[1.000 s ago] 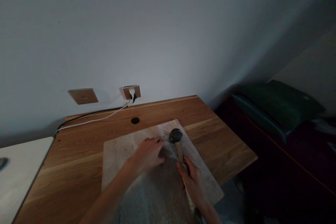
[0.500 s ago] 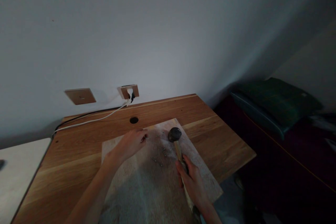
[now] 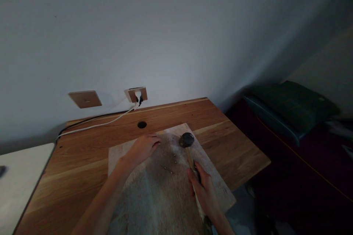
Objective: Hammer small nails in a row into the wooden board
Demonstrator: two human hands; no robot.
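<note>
My right hand [image 3: 202,190] grips the wooden handle of a hammer [image 3: 187,143], whose dark head rests near the far right part of a pale board [image 3: 160,198]. The board lies on a wooden desk [image 3: 88,154]. My left hand [image 3: 143,148] sits on the board's far edge with fingers curled; whether it pinches a nail is too small to tell. A few small nails [image 3: 169,164] lie loose on the board between both hands.
A round cable hole [image 3: 142,125] is in the desk behind the board. A white cable [image 3: 99,125] runs to a wall socket [image 3: 137,94]; a second plate [image 3: 85,99] is to its left. A dark cushion [image 3: 289,110] lies at the right, a white surface [image 3: 16,176] at the left.
My left hand left the spot beside the hammer head and moved left to the board's far edge, uncovering the loose nails. The hammer stayed nearly in place.
</note>
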